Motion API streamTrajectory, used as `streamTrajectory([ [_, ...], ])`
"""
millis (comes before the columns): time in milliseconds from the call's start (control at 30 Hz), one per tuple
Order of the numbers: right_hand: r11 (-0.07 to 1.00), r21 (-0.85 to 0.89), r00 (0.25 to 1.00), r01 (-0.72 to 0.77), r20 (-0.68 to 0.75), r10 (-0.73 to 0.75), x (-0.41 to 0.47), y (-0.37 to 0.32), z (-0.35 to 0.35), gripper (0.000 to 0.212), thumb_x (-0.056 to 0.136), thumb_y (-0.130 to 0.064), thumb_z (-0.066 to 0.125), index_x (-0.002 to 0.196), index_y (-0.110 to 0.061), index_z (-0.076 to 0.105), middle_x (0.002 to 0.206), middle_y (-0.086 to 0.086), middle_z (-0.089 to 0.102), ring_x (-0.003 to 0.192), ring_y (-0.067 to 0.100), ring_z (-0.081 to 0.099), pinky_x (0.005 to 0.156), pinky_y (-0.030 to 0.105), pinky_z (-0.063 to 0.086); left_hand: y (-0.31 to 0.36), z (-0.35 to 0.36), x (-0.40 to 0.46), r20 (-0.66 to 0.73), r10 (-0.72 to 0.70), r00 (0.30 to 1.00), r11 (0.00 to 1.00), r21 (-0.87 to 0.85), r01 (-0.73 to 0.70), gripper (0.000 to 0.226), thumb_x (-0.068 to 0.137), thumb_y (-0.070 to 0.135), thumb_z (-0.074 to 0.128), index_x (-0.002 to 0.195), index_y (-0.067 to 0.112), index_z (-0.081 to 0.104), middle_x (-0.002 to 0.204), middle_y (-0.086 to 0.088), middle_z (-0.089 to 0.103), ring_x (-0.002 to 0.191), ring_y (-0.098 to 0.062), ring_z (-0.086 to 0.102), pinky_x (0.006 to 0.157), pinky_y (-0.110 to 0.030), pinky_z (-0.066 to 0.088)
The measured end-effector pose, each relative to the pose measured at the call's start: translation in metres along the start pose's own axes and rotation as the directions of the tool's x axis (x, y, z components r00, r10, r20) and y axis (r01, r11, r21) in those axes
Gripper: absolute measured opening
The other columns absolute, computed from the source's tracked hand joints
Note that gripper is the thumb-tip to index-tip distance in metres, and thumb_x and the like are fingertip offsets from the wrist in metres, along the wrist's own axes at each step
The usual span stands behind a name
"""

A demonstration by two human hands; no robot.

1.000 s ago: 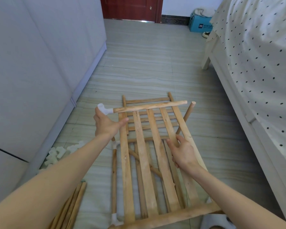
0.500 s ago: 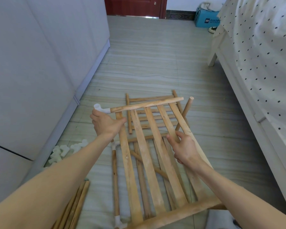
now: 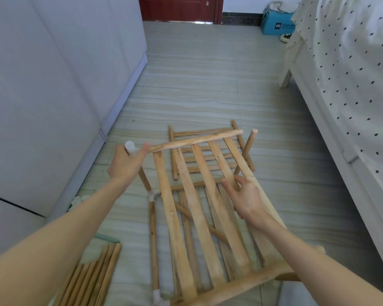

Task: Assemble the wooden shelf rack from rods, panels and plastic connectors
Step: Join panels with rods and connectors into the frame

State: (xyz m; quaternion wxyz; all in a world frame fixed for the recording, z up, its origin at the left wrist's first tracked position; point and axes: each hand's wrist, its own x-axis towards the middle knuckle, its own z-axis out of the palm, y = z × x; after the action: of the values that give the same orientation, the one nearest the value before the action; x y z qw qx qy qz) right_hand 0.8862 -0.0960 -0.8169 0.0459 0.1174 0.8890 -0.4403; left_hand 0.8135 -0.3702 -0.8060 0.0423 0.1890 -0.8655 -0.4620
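A wooden slatted panel (image 3: 181, 208) is tilted up off the floor in front of me. My left hand (image 3: 125, 165) grips the white plastic connector (image 3: 129, 146) at the panel's far left corner, on the end of the top rod (image 3: 197, 140). My right hand (image 3: 245, 200) holds a slat near the panel's right side, fingers over it. Under the connector a short rod (image 3: 144, 178) runs down to another white connector (image 3: 152, 195). A loose-looking rod (image 3: 248, 149) stands slanted at the far right corner. A second panel (image 3: 206, 131) lies flat on the floor behind.
A bundle of spare rods (image 3: 93, 272) lies at the lower left. A few white connectors (image 3: 77, 200) sit by the grey cabinet (image 3: 53, 96) on the left. A bed with a dotted cover (image 3: 352, 85) lines the right. A blue box (image 3: 276, 25) stands far back.
My left hand has shifted up onto the white connector, its thumb now over the rod's end. The panel's far edge has risen slightly. My right hand stays on the slat.
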Motion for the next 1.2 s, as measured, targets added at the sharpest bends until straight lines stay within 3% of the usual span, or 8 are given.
streamTrajectory([
  [67,1.000,-0.029,1.000,0.007,-0.021,-0.008,0.010,0.000,-0.003,0.042,0.092,-0.048,0.049,0.106,-0.010,0.062,0.060,-0.006,0.053,0.055,0.013,0.050,0.048,0.024,0.038,-0.008,-0.015,0.007,0.017,-0.035,0.999,0.980,-0.196,0.037,0.063,0.083,0.068,0.038,0.078,0.010,0.061,0.069,0.001,0.055,0.078,-0.025,0.055,0.074,-0.035,0.041],
  [167,0.992,-0.124,0.999,0.029,-0.042,-0.035,0.028,-0.004,-0.001,0.044,0.092,-0.051,0.046,0.106,-0.014,0.066,0.077,-0.003,0.062,0.074,0.013,0.050,0.064,0.025,0.035,-0.015,-0.024,0.016,0.082,-0.089,0.993,0.899,-0.422,0.116,0.059,0.096,0.055,0.030,0.070,0.016,0.065,0.074,0.002,0.070,0.084,-0.019,0.062,0.087,-0.033,0.043],
  [300,0.981,-0.188,0.999,0.044,-0.017,-0.048,0.042,-0.003,0.002,0.049,0.090,-0.056,0.045,0.110,-0.018,0.067,0.099,0.003,0.068,0.080,0.013,0.052,0.068,0.026,0.036,-0.020,-0.028,0.031,0.419,-0.005,0.908,0.824,-0.513,0.241,0.063,0.093,0.054,0.034,0.073,0.014,0.077,0.090,-0.009,0.074,0.091,-0.026,0.066,0.076,-0.037,0.053],
  [433,0.986,-0.157,0.998,0.052,-0.023,-0.056,0.043,0.002,0.003,0.041,0.088,-0.056,0.047,0.092,-0.021,0.069,0.075,0.000,0.066,0.068,0.012,0.057,0.059,0.028,0.041,-0.034,-0.031,0.040,0.678,0.060,0.733,0.732,-0.529,0.429,0.059,0.082,0.056,0.043,0.099,0.010,0.075,0.117,-0.022,0.064,0.109,-0.031,0.063,0.085,-0.039,0.051],
  [567,0.993,-0.113,0.998,0.034,-0.041,-0.039,0.045,0.005,0.009,0.028,0.088,-0.053,0.052,0.086,-0.028,0.066,0.051,-0.013,0.048,0.045,0.003,0.045,0.048,0.021,0.033,-0.032,-0.025,0.046,0.811,0.083,0.579,0.691,-0.465,0.554,0.064,0.083,0.058,0.042,0.115,0.007,0.064,0.117,-0.029,0.061,0.110,-0.040,0.060,0.078,-0.037,0.056],
  [800,0.997,-0.071,1.000,0.015,-0.019,-0.016,0.046,0.007,0.015,0.023,0.088,-0.052,0.053,0.076,-0.034,0.062,0.044,-0.011,0.046,0.038,0.002,0.040,0.046,0.020,0.029,-0.035,-0.016,0.045,0.748,0.068,0.660,0.611,-0.555,0.565,0.059,0.083,0.068,0.034,0.084,0.012,0.051,0.090,-0.033,0.066,0.092,-0.048,0.064,0.072,-0.042,0.058],
  [1033,0.999,-0.031,0.999,0.031,0.008,-0.031,0.049,0.006,0.019,0.023,0.089,-0.048,0.053,0.083,-0.028,0.064,0.039,-0.020,0.045,0.037,-0.001,0.042,0.049,0.022,0.027,-0.032,-0.014,0.035,0.677,0.023,0.735,0.589,-0.603,0.538,0.060,0.089,0.069,0.020,0.072,0.015,0.038,0.082,-0.035,0.066,0.083,-0.050,0.065,0.063,-0.039,0.058],
  [1200,0.997,-0.056,0.999,0.045,0.008,-0.045,0.051,0.008,0.020,0.026,0.089,-0.051,0.051,0.085,-0.028,0.064,0.042,-0.022,0.048,0.038,-0.002,0.044,0.049,0.022,0.029,-0.030,-0.014,0.035,0.663,0.015,0.748,0.610,-0.599,0.519,0.055,0.093,0.063,0.024,0.072,0.014,0.038,0.083,-0.034,0.066,0.082,-0.047,0.066,0.063,-0.038,0.058],
])
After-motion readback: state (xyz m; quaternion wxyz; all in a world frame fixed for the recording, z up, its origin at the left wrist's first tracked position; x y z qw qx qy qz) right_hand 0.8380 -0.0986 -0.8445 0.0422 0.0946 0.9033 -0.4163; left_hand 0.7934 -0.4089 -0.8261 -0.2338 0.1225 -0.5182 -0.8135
